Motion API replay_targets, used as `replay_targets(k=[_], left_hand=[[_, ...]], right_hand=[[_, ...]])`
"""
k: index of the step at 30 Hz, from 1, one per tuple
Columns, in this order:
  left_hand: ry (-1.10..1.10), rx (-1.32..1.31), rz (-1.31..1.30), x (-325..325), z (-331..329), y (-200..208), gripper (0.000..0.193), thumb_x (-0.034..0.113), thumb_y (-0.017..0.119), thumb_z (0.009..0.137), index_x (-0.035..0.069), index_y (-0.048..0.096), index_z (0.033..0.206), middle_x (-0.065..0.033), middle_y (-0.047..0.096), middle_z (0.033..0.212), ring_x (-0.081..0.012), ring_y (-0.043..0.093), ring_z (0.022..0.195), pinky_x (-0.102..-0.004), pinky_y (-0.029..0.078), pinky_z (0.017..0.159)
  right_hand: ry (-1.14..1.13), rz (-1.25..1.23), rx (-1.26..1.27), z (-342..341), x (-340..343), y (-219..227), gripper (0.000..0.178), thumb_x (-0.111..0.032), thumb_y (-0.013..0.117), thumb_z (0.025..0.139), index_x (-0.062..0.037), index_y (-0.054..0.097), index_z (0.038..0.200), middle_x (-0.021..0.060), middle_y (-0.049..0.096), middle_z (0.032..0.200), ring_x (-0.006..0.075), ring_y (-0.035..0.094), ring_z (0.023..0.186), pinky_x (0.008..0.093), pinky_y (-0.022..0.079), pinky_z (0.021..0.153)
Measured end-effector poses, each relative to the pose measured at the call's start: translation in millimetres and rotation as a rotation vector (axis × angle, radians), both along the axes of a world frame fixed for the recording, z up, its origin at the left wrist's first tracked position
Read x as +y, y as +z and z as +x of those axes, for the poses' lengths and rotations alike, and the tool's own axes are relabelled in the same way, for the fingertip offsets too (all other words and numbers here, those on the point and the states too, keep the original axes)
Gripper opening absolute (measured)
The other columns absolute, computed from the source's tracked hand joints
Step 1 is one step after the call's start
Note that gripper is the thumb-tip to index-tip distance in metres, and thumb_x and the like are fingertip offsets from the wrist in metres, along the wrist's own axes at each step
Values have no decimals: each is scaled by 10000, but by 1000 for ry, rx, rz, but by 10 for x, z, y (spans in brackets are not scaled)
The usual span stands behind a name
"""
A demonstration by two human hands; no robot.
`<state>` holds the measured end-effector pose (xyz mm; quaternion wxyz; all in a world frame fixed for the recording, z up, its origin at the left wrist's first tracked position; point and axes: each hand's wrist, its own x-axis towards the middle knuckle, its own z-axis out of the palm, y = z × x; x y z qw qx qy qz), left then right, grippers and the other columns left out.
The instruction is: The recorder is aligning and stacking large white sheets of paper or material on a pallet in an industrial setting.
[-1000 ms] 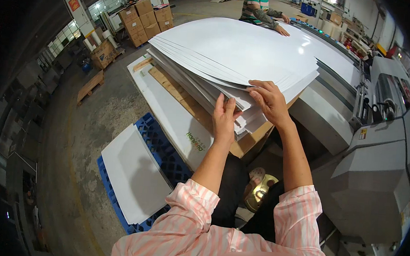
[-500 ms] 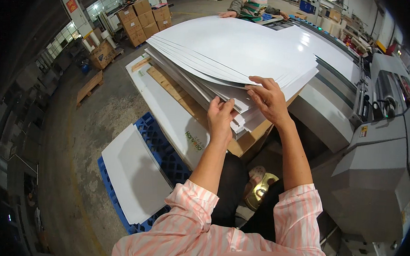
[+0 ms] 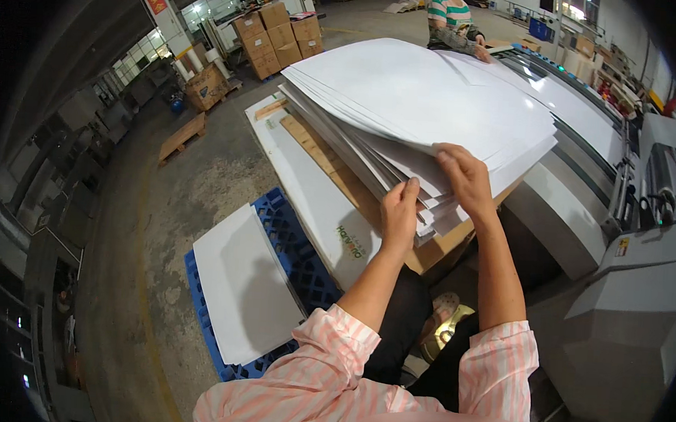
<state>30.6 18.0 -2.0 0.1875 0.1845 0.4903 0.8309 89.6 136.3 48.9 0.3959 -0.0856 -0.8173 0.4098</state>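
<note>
Large white sheets (image 3: pixel 428 93) lie in a thick, uneven stack before me, their near corner bowed upward. My right hand (image 3: pixel 466 179) is closed on that raised corner, fingers on top and thumb out of sight below. Just left of it and lower, my left hand (image 3: pixel 400 214) is closed at the edges of the lower sheets, thumb up. Its fingertips are partly hidden by the hand itself. Beneath the stack show a wooden strip (image 3: pixel 315 145) and a white board (image 3: pixel 301 182) with green print.
A blue pallet (image 3: pixel 281 208) bearing white sheets (image 3: pixel 242 290) is at left. On the right stands a grey machine (image 3: pixel 624 302). A co-worker (image 3: pixel 451 22) in a striped top is beyond the stack. Cartons (image 3: pixel 274 39) are piled at the far left.
The view has swung left, so the scene sits farther right. My left fingers have closed more at the sheet edges. The co-worker's hand has left the far edge of the stack.
</note>
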Motion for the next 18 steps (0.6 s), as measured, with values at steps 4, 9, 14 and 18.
replay_targets(k=[4, 9, 14, 18], left_hand=[[12, 83, -53, -62, -62, -43, 268, 223, 515, 885, 19, 552, 716, 27, 466, 626, -55, 423, 569, -219, 365, 527], [36, 68, -52, -53, -22, -17, 245, 208, 511, 884, 9, 565, 752, 14, 509, 673, -63, 453, 597, -217, 374, 553], [-50, -139, 151, -46, 28, 33, 221, 204, 496, 895, 0, 564, 845, 0, 529, 757, -76, 481, 661, -232, 408, 595], [-59, 8, 11, -93, -50, -37, 208, 177, 480, 902, -12, 564, 880, -3, 536, 794, -81, 497, 696, -237, 427, 626]], right_hand=[[32, -682, 277, -108, -54, 6, 282, -290, 552, 880, -27, 648, 913, -1, 589, 794, 64, 489, 744, 217, 409, 658], [14, 67, 258, -50, -117, 77, 223, -188, 558, 863, -24, 629, 994, 76, 640, 923, 148, 592, 823, 266, 457, 717], [45, 391, -118, 28, -72, -58, 187, -23, 556, 797, -40, 632, 966, 98, 603, 1054, 252, 579, 871, 315, 475, 721], [-19, 537, -76, 93, -208, 107, 266, 33, 563, 739, -63, 633, 977, 87, 597, 1071, 241, 581, 870, 317, 483, 709]])
